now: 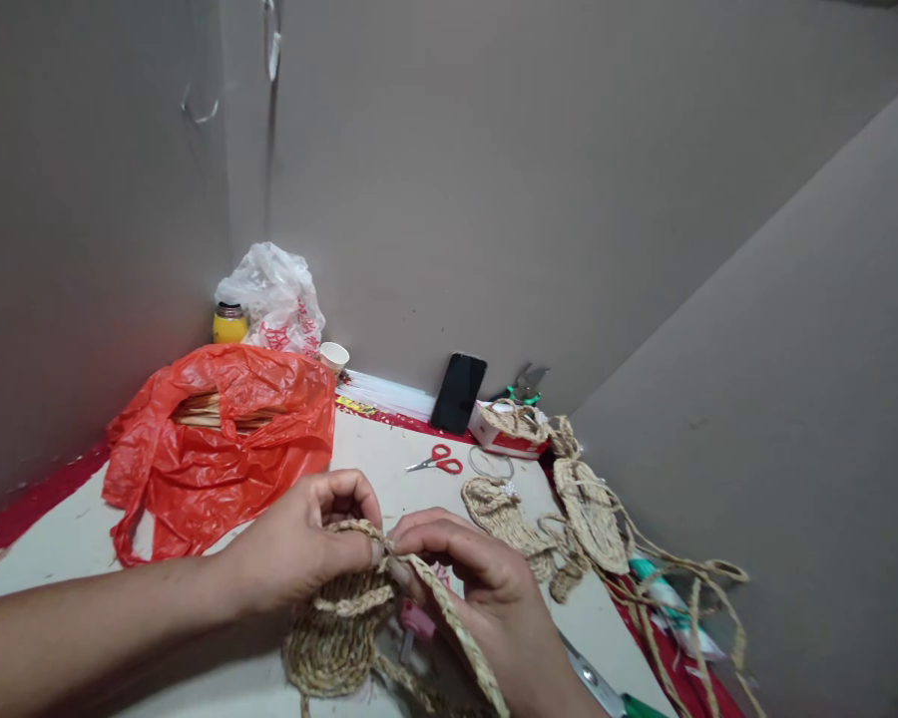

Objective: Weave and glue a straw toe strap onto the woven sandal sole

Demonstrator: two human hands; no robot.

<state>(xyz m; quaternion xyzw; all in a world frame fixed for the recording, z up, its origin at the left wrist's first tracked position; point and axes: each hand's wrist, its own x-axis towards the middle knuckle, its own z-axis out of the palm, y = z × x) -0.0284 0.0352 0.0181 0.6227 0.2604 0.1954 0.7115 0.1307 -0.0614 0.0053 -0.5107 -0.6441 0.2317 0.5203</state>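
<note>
A woven straw sandal (333,653) is at the front of the table, its ridged sole below my hands. My left hand (303,543) is closed, thumb and fingers pinching the sandal's upper strap. Right beside it, my right hand (486,588) grips a flat straw braid (460,633) where the braid meets the strap. The braid runs down toward the bottom edge of the view. The fingertips of both hands nearly touch, and the joint between them is partly hidden. Just under the hands is a small pink-handled tool (417,620), partly covered.
Red-handled scissors (435,460), two more straw sandals (505,514) and straw cords (699,588) lie beyond and right. Green-handled shears (599,683) rest at front right. An orange plastic bag (195,489) holds straw at left. A phone (459,392) leans near the wall (449,199).
</note>
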